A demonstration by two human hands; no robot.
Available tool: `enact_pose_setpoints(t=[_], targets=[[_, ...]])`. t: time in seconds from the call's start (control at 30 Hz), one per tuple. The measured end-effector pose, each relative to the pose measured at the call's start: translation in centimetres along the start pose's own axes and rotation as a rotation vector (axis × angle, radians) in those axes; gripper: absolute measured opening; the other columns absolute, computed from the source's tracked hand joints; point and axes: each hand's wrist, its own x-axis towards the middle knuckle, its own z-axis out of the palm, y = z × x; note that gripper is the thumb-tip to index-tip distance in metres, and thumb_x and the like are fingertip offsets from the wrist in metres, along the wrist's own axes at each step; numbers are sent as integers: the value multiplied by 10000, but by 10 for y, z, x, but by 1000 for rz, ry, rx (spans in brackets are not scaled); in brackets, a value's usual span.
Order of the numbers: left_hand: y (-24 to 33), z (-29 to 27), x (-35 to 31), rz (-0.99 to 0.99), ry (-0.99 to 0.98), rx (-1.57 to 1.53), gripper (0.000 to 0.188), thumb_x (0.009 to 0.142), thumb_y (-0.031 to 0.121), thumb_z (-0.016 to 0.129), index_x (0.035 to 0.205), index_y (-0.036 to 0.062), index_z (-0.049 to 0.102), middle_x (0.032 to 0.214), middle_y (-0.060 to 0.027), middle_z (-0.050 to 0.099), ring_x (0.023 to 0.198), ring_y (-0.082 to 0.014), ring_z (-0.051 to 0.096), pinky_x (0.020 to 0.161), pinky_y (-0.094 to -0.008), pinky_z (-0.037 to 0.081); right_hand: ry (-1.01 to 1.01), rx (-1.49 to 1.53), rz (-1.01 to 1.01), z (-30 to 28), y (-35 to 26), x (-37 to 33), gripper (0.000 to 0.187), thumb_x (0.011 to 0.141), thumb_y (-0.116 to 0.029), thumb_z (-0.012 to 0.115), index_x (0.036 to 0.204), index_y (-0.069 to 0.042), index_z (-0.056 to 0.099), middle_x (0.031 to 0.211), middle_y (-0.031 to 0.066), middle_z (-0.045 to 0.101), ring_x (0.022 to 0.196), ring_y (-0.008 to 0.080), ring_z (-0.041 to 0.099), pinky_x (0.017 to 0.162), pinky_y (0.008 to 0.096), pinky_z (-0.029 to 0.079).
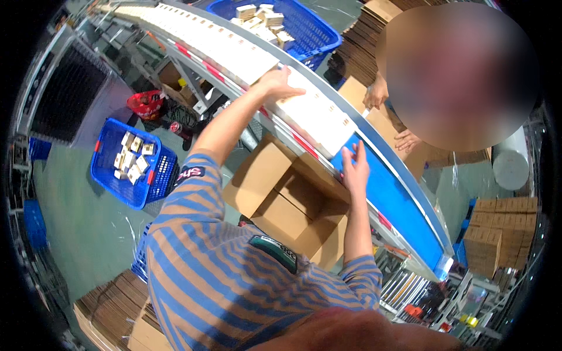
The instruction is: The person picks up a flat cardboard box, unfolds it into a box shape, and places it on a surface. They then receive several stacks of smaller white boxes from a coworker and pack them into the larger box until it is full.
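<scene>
A long row of small white boxes [313, 114] stands packed together on the blue conveyor belt [386, 196]. At a break in this row is my left hand [276, 85], its fingers stretched out and the thumb lying over the tops of the nearer boxes. My right hand [356, 169] is at the near end of the same group, fingers extended upward beside the last boxes; whether it presses on them I cannot tell. Between my forearms, below the belt's edge, an open cardboard box [257, 178] stands with its flaps spread and its visible inside bare.
Blue baskets with loose small boxes stand on the floor at left [126, 196] and beyond the belt [322, 41]. Across the belt, a co-worker's hands [377, 93] are at flat cardboard [383, 131]. Stacked cartons [497, 234] stand at right, flattened cardboard [111, 304] at lower left.
</scene>
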Motion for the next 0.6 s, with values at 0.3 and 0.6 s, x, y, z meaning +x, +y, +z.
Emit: enact_pose_setpoints(t=[0.3, 0.6], targets=[[17, 16, -26, 264, -418, -881, 854, 741, 373, 731, 1383, -6, 314, 1294, -190, 485, 1178, -272, 489, 1024, -334, 351, -68, 615, 371, 7, 26, 39, 559, 903, -249, 551, 1330, 47, 344, 1226, 148, 512, 1152, 217, 484, 963, 331, 370], [-107, -168, 4, 151, 57, -446, 658, 787, 438, 675, 1209, -44, 523, 1045, -168, 640, 938, -187, 629, 805, -305, 498, -376, 646, 229, 102, -153, 75, 536, 965, -440, 353, 1336, -53, 377, 1254, 145, 489, 1097, 265, 520, 834, 384, 450]])
